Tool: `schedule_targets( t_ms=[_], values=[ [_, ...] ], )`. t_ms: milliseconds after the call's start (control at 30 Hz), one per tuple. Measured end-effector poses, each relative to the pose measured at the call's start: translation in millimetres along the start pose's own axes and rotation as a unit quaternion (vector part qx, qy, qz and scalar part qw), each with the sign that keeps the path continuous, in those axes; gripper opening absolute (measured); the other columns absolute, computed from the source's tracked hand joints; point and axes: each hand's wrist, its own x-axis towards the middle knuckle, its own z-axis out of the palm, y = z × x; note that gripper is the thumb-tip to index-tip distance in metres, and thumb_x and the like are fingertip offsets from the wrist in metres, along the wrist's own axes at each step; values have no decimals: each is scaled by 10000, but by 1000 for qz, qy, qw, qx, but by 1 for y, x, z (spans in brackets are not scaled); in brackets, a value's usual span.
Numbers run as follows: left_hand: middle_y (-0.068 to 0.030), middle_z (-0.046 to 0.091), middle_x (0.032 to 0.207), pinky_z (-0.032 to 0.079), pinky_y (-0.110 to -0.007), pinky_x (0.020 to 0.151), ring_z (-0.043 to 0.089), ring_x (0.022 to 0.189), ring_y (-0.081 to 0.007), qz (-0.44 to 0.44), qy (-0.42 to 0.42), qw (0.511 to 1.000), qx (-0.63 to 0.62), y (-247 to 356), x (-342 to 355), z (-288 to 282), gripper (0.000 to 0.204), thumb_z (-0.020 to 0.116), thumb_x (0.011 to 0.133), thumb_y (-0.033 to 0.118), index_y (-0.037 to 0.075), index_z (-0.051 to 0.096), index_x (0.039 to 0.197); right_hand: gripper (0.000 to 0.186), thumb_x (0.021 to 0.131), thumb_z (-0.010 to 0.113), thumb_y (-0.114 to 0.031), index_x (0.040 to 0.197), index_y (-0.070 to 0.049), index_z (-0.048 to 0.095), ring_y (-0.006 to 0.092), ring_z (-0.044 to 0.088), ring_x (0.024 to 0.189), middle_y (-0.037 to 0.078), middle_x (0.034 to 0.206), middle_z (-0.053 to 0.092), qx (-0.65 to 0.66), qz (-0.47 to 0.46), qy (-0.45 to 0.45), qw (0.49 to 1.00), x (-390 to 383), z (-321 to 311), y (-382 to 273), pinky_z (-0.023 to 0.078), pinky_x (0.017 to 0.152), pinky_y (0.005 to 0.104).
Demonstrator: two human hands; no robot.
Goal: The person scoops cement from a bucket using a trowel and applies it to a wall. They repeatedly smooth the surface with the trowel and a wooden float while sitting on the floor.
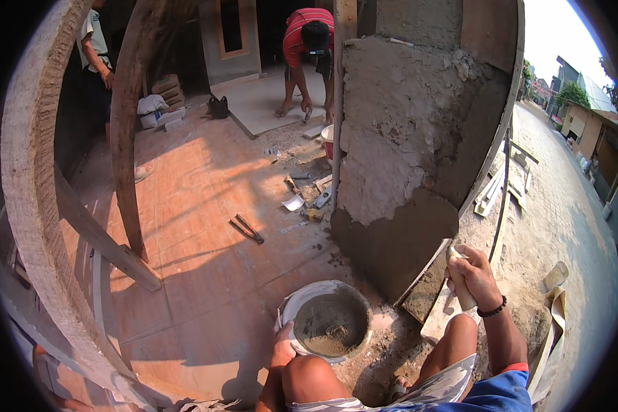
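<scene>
My left hand [282,343] grips the left rim of a round white bucket [292,302]. Wet grey mortar [331,324] fills much of it. To the right, my right hand [478,276] is wrapped round the pale wooden handle of a trowel [463,292]; I cannot make out its blade clearly. This hand is beside the lower right edge of a rough plastered wall [398,130]. A darker, wet-looking patch of mortar [398,240] covers the wall's lower part.
Pincers [246,229] lie on the reddish tiled floor [185,275]. Wooden posts [38,172] stand at left. A co-worker in a red shirt [307,41] bends over pale flooring at the back; another person [96,51] stands far left. Loose boards [491,192] lie by the paved street.
</scene>
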Motion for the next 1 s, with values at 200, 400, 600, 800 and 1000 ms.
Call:
schedule_targets(
  t_ms=[200, 400, 600, 800, 1000],
  values=[
    [-151, 494, 1318, 424, -420, 979, 486, 1189, -294, -88, -4, 991, -97, -15, 29, -1, 540, 626, 889, 152, 52, 432, 1383, 306, 892, 604, -76, 1134, 72, 490, 196, 632, 599, 141, 736, 623, 56, -55, -4, 997, -50, -31, 8, 522, 491, 303],
    [-154, 446, 1370, 366, -405, 1023, 427, 1245, -292, -102, -90, 989, -51, 6, 48, 27, 581, 624, 895, 177, 53, 394, 1414, 428, 908, 603, -329, 1257, -85, 565, 247, 629, 993, 120, 1032, 697, -275, -5, -161, 948, -46, 7, 58, 462, 959, 391],
    [-157, 397, 1422, 308, -391, 1068, 367, 1301, -290, -87, -290, 945, 124, 28, 73, 77, 623, 622, 902, 203, 55, 356, 1445, 224, 944, 481, -152, 963, 0, 645, 258, 660, 796, 115, 823, 685, -343, -452, -241, 788, 60, 26, 318, 537, 728, 397],
    [-160, 349, 1474, 249, -376, 1112, 308, 1356, -288, -99, -410, 850, 317, 31, 81, 90, 666, 621, 909, 228, 56, 318, 1476, 208, 950, 490, -183, 980, -34, 631, 260, 648, 834, 134, 827, 680, -363, -175, -396, 825, 40, 88, 247, 511, 771, 415],
    [-164, 301, 1527, 191, -361, 1156, 249, 1412, -286, -94, -416, 801, 420, 4, 85, 109, 710, 619, 915, 254, 57, 279, 1507, 211, 949, 502, -218, 998, -29, 581, 285, 645, 708, 148, 767, 657, -354, -194, -462, 789, 42, 83, 293, 516, 658, 400]
  ],
)
